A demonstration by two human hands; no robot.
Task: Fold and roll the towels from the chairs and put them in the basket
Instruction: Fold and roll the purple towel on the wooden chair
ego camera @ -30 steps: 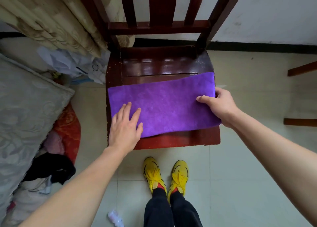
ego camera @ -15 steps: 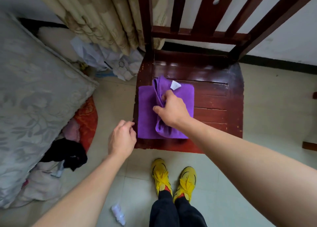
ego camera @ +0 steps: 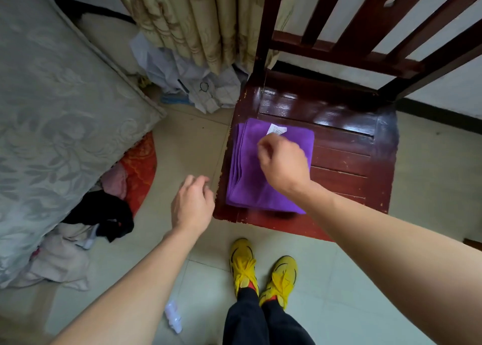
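Currently: purple towel folded on chair seat, presumably for rolling; right hand above, grip unclear; left hand slack, empty.

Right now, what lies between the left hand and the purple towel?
In the head view, only a thin strip of pale floor tile and the dark wooden edge of the chair seat separate the left hand from the purple towel.

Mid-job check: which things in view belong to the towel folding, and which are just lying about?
Job: folded purple cloth towel; dark red wooden chair under it; right hand above the towel; left hand beside the seat.
Lying about: black garment; crumpled white papers; small clear plastic bottle.
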